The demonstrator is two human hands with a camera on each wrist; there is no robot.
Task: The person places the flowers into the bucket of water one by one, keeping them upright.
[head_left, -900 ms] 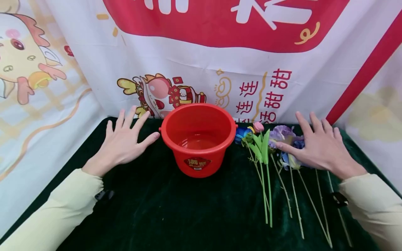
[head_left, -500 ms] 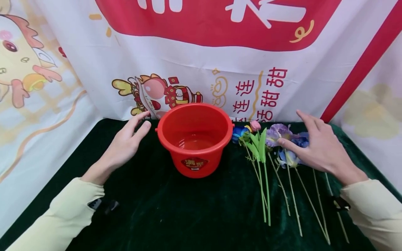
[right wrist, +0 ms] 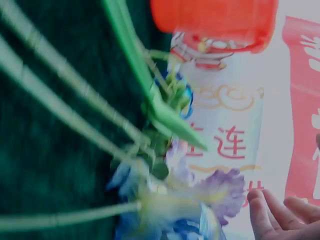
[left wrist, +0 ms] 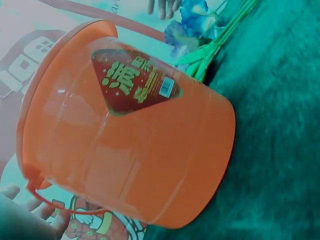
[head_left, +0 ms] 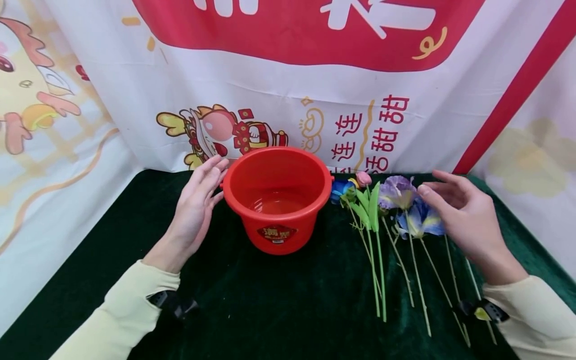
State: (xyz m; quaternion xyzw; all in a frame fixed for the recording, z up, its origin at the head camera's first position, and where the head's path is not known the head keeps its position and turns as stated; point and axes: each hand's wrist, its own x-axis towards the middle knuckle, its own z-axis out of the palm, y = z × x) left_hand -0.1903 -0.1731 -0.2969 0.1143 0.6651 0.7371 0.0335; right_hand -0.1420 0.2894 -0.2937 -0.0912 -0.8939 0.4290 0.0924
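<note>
A red plastic bucket (head_left: 306,225) stands upright in the middle, with a printed label on its front. My left hand (head_left: 191,215) is at its left side, fingers slightly bent and close to the rim; in the left wrist view the fingertips are by the bucket's red handle (left wrist: 70,212), and contact cannot be told. To the right lie artificial flowers: a purple bloom (head_left: 396,191), a blue bloom (head_left: 420,220), a pink tulip (head_left: 363,178) and a dark blue flower (head_left: 340,191). Over the blooms' right side hovers my right hand (head_left: 477,225), loosely curled and holding nothing.
Dark green velvet cloth (head_left: 243,310) covers the table. Several long flower stems (head_left: 418,280) point toward the front right. A printed white and red curtain (head_left: 270,80) hangs directly behind the bucket and flowers.
My left hand has moved right, from beside the bucket to its rim, turning palm inward. The right hand's spread fingers have curled loosely above the flowers. The view has shifted slightly.
</note>
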